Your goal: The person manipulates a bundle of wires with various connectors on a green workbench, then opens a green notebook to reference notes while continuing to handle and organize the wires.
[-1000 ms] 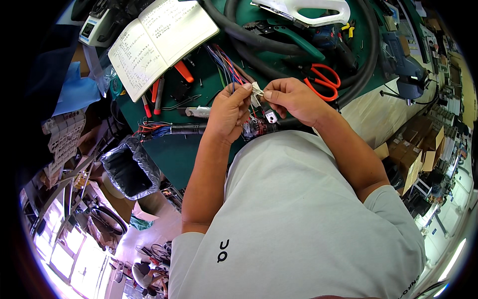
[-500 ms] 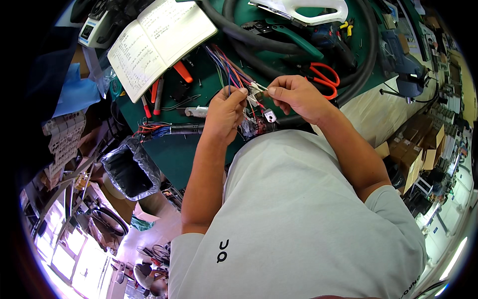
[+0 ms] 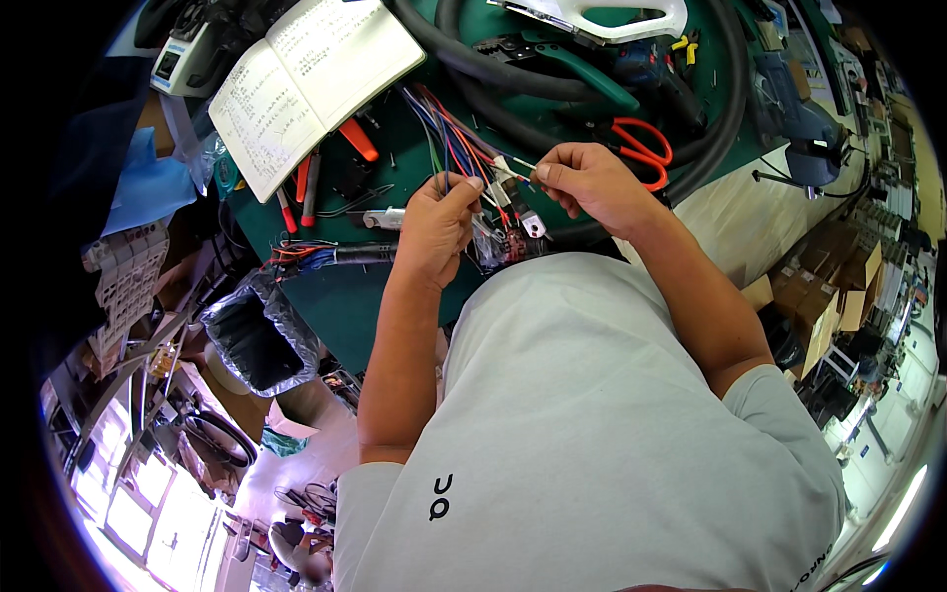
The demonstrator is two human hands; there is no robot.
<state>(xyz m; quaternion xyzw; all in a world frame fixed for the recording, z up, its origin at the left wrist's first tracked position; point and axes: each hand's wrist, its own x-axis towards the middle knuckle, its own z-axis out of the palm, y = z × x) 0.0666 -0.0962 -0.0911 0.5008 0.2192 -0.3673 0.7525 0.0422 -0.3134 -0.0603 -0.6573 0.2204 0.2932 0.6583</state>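
Observation:
A fan of thin coloured wires [image 3: 456, 136] comes out between my two hands over the green bench. My right hand [image 3: 597, 189] pinches the pale ends of thin wires between thumb and forefinger. My left hand [image 3: 441, 225] is closed, thumb against forefinger, at the left side of the fan; a blue wire runs into its grip. Below the wires, close to my shirt, a metal cable lug [image 3: 533, 225] with a hole lies beside clear plastic and reddish parts. A black-sleeved cable [image 3: 365, 255] with orange and blue wire ends lies left of my left hand.
An open notebook [image 3: 306, 89] covers the far left of the bench. Red-handled scissors [image 3: 646, 156], green-handled pliers [image 3: 582, 74], a power drill [image 3: 661, 84] and thick black cable [image 3: 513, 79] lie beyond my hands. A lined bin [image 3: 261, 335] stands at left.
My left hand has shifted slightly left, widening the gap between my hands. The wires and the cable lug show more openly now. My right hand keeps its pinch.

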